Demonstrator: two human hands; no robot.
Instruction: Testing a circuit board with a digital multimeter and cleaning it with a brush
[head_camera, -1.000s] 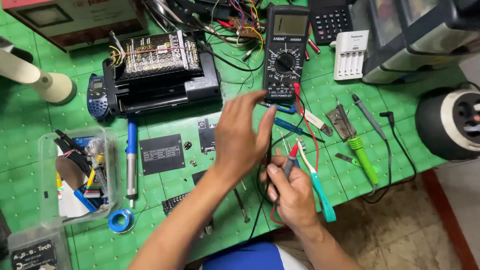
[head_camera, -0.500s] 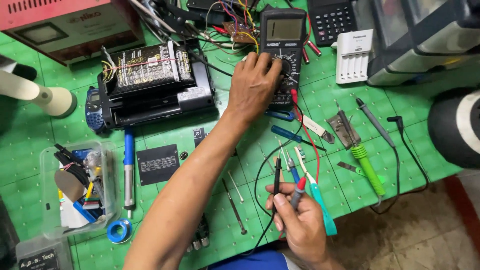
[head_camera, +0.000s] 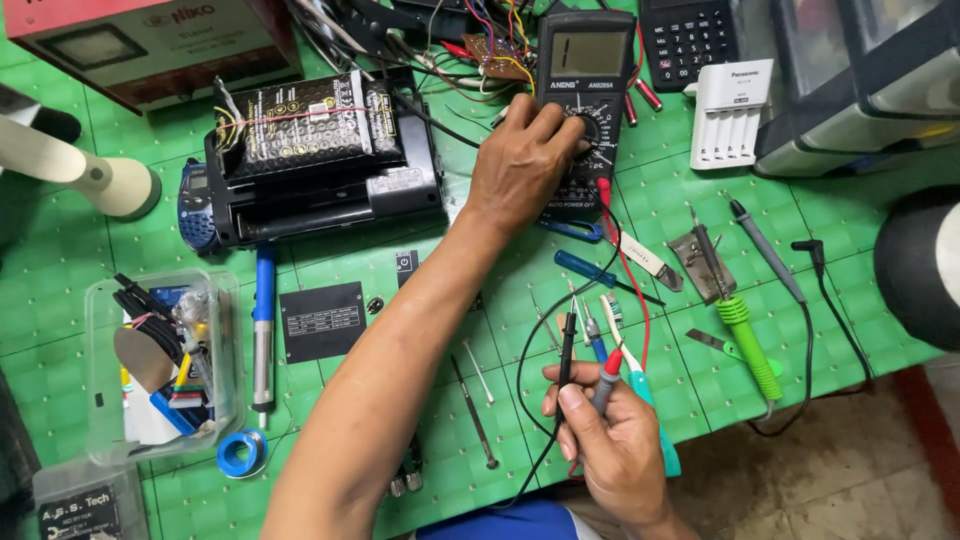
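Note:
A black digital multimeter (head_camera: 585, 70) lies at the top middle of the green cutting mat (head_camera: 60, 290). My left hand (head_camera: 522, 165) rests on it, fingers pinching its round dial (head_camera: 590, 130). Red and black leads (head_camera: 630, 270) run from its base down to my right hand (head_camera: 605, 440), which holds both test probes (head_camera: 590, 365) upright side by side, a black one and a red-tipped one, near the mat's front edge.
A black power supply on a printer-like box (head_camera: 310, 160) sits left of the meter. A clear plastic box of parts (head_camera: 165, 365), blue solder roll (head_camera: 240, 452), soldering iron (head_camera: 262, 335), screwdrivers (head_camera: 590, 270), green-handled tool (head_camera: 745, 345), white battery charger (head_camera: 730, 125) and calculator (head_camera: 685, 35) lie around.
My left hand reached from above the right hand up to the multimeter and now grips its dial. The right hand stayed low, raising the two probes upright.

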